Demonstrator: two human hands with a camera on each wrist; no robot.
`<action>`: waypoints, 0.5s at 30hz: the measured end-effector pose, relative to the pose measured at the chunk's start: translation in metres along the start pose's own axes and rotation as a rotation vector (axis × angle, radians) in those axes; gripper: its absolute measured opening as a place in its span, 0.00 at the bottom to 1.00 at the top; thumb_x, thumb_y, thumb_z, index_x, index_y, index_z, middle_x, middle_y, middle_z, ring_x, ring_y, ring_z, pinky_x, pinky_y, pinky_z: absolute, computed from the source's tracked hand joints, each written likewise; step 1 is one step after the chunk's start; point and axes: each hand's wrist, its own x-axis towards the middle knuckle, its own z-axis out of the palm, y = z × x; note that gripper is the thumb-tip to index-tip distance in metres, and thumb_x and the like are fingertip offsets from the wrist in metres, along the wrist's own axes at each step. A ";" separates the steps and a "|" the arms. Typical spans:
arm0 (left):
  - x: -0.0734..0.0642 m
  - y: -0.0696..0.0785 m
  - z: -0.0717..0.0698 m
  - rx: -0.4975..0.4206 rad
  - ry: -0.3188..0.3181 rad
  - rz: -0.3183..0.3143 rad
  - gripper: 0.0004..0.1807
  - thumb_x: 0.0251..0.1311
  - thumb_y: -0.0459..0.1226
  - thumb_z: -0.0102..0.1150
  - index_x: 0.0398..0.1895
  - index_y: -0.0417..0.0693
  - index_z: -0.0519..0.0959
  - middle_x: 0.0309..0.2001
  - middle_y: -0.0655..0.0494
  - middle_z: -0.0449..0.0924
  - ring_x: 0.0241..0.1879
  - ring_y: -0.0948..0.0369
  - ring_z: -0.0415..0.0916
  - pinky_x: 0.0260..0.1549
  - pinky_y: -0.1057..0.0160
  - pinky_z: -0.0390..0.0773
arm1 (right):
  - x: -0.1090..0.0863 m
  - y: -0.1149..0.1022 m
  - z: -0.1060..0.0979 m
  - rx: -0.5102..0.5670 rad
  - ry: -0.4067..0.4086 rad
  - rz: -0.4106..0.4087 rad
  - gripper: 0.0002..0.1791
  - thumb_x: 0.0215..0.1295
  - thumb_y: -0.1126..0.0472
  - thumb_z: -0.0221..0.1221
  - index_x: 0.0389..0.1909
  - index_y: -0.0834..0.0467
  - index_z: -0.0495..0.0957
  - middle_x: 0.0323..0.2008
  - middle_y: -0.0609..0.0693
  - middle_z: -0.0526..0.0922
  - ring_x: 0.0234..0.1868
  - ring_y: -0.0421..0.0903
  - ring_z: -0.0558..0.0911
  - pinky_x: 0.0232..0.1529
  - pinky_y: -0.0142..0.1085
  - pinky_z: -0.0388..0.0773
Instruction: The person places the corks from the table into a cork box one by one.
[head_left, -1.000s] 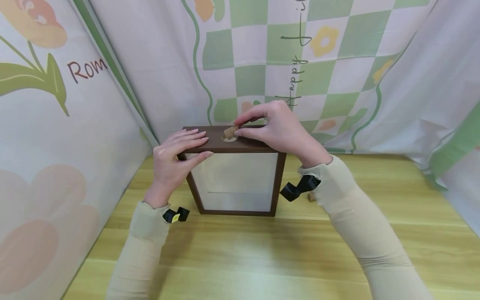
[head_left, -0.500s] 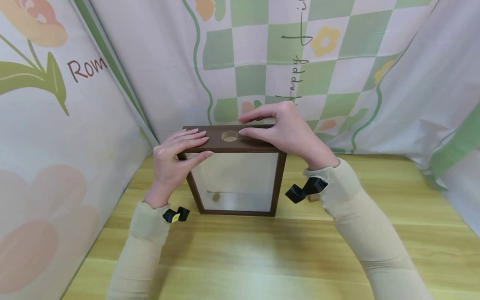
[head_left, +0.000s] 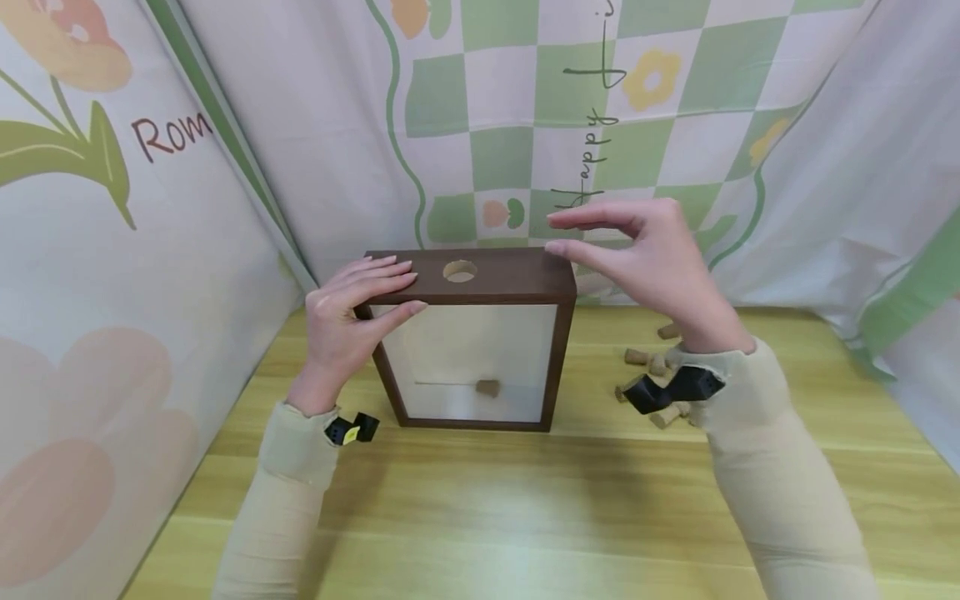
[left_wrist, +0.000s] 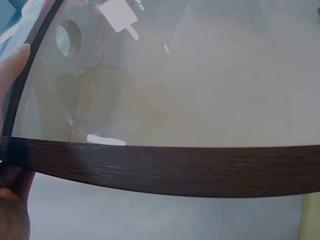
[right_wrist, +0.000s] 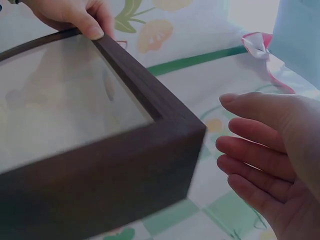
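A dark brown shadow box frame (head_left: pixel 517 279) with a clear front stands upright on the wooden table. In its top is a round hole (head_left: pixel 460 272). Behind the front pane, low in the box, a single cork (head_left: pixel 487 388) shows. My left hand (head_left: pixel 341 321) grips the box's top left corner, fingers over the top and thumb on the front edge; the left wrist view shows its thumb at the frame. My right hand (head_left: pixel 648 262) is off the box's top right corner, thumb and fingers apart and nothing between them, as the right wrist view (right_wrist: pixel 270 150) also shows.
Several loose corks (head_left: pixel 636 357) lie on the table (head_left: pixel 480 508) right of the box, partly hidden by the right wrist and its black camera (head_left: pixel 671 390). Printed curtains (head_left: pixel 300 125) hang close behind the box and along the left side.
My right hand has let a cork go through the hole and moved right, away from the box. Inside, the cork has dropped and shifted right. The left hand has stayed put.
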 end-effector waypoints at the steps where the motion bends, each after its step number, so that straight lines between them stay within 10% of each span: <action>1: 0.000 0.000 0.000 0.000 0.000 0.001 0.20 0.45 0.31 0.82 0.45 0.41 0.90 0.48 0.51 0.87 0.54 0.53 0.83 0.63 0.51 0.74 | -0.002 0.002 -0.004 0.000 0.016 0.008 0.14 0.59 0.60 0.75 0.47 0.52 0.90 0.48 0.45 0.88 0.54 0.39 0.82 0.53 0.29 0.77; 15: 0.001 0.001 -0.001 0.002 -0.005 0.002 0.21 0.44 0.31 0.83 0.45 0.41 0.90 0.48 0.50 0.87 0.54 0.52 0.83 0.63 0.51 0.74 | -0.043 0.055 -0.045 -0.100 0.029 0.204 0.18 0.62 0.54 0.73 0.52 0.54 0.88 0.50 0.45 0.88 0.53 0.34 0.80 0.51 0.22 0.73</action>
